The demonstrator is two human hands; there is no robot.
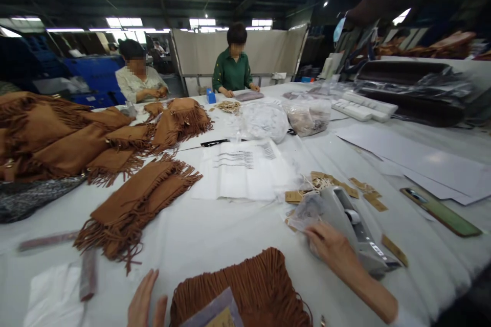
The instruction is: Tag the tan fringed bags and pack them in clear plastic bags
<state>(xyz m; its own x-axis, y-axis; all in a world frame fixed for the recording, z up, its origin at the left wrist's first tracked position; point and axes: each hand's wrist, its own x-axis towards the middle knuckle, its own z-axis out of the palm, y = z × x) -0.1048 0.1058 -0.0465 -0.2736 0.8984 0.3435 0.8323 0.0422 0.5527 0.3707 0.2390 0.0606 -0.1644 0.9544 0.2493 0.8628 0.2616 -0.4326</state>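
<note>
My left hand (143, 300) lies flat and open on the white table at the bottom edge, just left of a brown fringed suede bag (249, 286) with a grey card (213, 312) on it. My right hand (330, 245) reaches forward to a small clear plastic bag (307, 212), its fingers touching it beside a grey tape dispenser (355, 227). Brown paper tags (326, 184) with strings lie scattered behind the dispenser.
Stacks of brown fringed bags (134, 204) cover the left side. Printed poly bags (245, 168) lie mid-table, filled plastic bags (264, 120) behind. A phone (441, 212) and white sheets (422, 161) lie right. Two people sit at the far end.
</note>
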